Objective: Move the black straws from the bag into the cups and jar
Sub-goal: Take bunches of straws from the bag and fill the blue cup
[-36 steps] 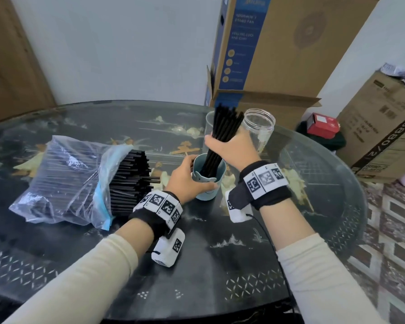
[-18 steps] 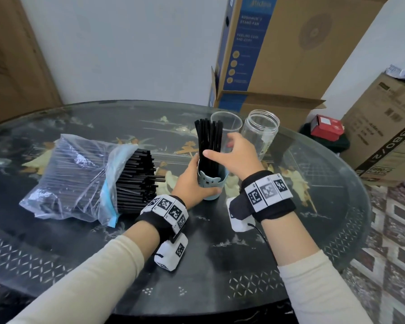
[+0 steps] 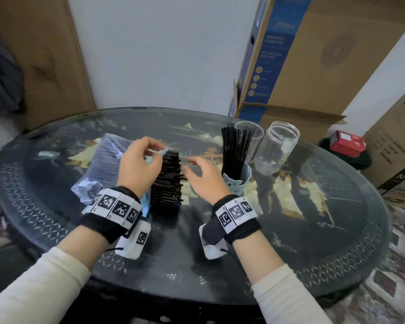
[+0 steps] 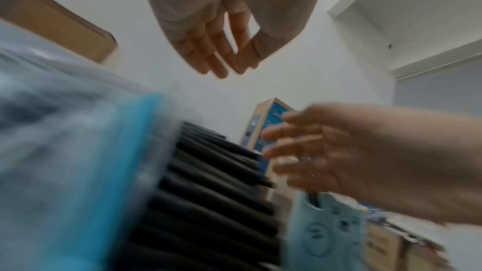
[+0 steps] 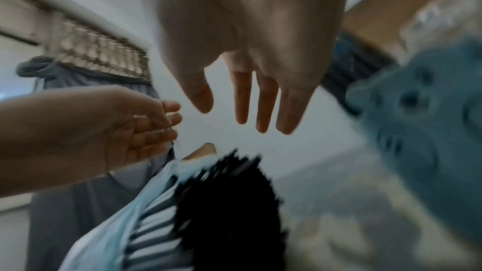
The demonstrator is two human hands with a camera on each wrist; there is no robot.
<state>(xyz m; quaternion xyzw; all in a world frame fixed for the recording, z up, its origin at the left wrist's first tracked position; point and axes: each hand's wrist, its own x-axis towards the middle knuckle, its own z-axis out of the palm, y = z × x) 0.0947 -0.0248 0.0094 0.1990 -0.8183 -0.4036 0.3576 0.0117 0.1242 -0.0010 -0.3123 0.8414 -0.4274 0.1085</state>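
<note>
Table [image 3: 290,242]: bag [image 3: 103,164] partly behind left hand [image 3: 139,164].

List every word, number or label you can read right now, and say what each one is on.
"STAND FAN": blue panel of the tall cardboard box behind the table.
Brand word above it and the lines below it: too blurred to read.
Large black print on the cardboard box at the right edge: cut off, unreadable.
Red box label: too small.
Wrist bands: square code patterns, no readable words.
Both wrist views: blurred, nothing readable.
</note>
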